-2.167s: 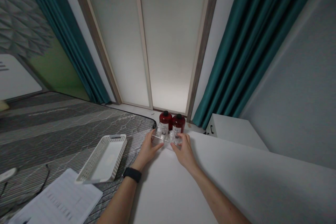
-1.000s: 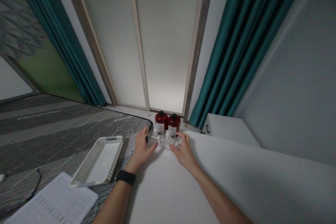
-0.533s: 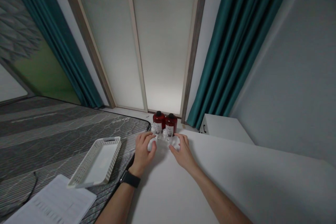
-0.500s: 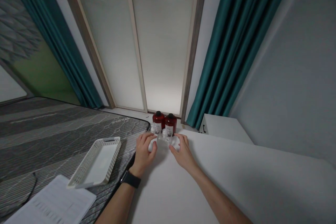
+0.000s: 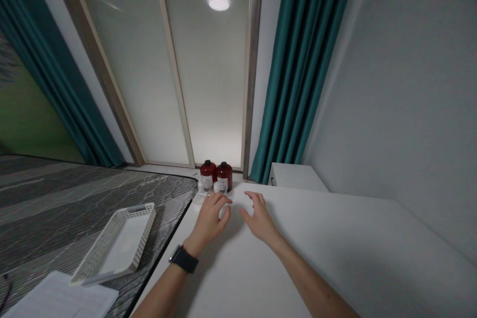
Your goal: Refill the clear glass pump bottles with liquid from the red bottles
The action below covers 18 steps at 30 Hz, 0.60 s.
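Two dark red bottles with black caps and pale labels stand side by side at the far end of the white table (image 5: 298,258): a left bottle (image 5: 207,171) and a right bottle (image 5: 224,177). Small clear bottles with white tops (image 5: 201,186) stand close in front of them, partly hidden by my left hand (image 5: 210,216). That hand, with a dark watch at the wrist, hovers with fingers curved and apart, nothing visible in it. To its right, my right hand (image 5: 258,216) is held over the table, thumb and fingers spread, holding nothing.
On the striped mattress (image 5: 93,198) to the left lies a white perforated basket (image 5: 143,246) beside printed paper sheets (image 5: 63,298). A white cabinet (image 5: 298,177) stands beyond the table, near a teal curtain (image 5: 294,69). Sliding frosted doors (image 5: 212,84) are behind.
The view has turned to the right, so the bottles and basket sit further left. Both hands have come away from the small clear bottles, the right hand now well apart from them.
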### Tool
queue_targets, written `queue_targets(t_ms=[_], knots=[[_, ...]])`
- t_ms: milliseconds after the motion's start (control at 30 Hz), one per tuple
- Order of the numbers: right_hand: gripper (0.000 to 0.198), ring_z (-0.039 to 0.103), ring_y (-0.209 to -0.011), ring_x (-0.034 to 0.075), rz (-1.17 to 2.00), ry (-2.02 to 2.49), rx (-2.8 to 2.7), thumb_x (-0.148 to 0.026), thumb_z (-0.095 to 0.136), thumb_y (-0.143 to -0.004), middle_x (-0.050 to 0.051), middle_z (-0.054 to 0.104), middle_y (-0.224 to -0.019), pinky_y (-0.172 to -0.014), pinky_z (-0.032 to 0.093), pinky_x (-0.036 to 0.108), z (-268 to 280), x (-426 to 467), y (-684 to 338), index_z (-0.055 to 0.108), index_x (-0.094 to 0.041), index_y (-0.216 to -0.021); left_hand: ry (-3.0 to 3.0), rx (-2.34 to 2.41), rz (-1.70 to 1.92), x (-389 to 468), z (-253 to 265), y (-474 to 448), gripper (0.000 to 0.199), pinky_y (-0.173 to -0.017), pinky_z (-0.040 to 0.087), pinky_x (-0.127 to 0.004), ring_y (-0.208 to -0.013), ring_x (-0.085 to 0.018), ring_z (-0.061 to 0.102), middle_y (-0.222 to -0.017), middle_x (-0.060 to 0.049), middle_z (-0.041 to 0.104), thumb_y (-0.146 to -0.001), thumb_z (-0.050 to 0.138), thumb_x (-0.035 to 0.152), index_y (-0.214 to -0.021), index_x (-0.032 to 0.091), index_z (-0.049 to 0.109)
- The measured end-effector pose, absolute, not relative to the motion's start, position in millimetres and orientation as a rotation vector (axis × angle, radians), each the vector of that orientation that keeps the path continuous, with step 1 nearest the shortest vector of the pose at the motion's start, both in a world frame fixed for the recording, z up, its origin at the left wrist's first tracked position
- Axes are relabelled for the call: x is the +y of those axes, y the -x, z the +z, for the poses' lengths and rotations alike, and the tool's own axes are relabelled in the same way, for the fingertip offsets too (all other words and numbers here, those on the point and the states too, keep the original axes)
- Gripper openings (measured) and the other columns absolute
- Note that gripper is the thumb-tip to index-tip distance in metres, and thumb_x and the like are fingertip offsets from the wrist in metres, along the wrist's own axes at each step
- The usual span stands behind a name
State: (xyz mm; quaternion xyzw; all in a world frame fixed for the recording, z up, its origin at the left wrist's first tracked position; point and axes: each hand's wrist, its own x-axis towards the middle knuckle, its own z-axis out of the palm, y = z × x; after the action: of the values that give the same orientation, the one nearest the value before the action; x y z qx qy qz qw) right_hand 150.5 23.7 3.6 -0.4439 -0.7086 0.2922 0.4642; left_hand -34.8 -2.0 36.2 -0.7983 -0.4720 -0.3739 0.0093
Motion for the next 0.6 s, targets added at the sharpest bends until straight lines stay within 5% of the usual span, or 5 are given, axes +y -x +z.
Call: queue_targets(t_ms=[600], knots=[[0.022, 0.067, -0.093, 0.020, 0.662, 1.113, -1.595, -0.023, 0.054, -0.086, 0.005, 0.070, -0.098, -0.090, 0.052, 0.036, -5.1, -48.9, -215.9, 0.065, -0.022, -0.105, 2.671, -1.387, -1.007, -54.4, 1.9, -30.0, 0.016, -0.077, 0.041, -0.038, -0.086, -0.023, 0.060, -0.089, -0.006, 0.067, -0.091, 0.047, 0.016, -0.092, 0.020, 0.063]])
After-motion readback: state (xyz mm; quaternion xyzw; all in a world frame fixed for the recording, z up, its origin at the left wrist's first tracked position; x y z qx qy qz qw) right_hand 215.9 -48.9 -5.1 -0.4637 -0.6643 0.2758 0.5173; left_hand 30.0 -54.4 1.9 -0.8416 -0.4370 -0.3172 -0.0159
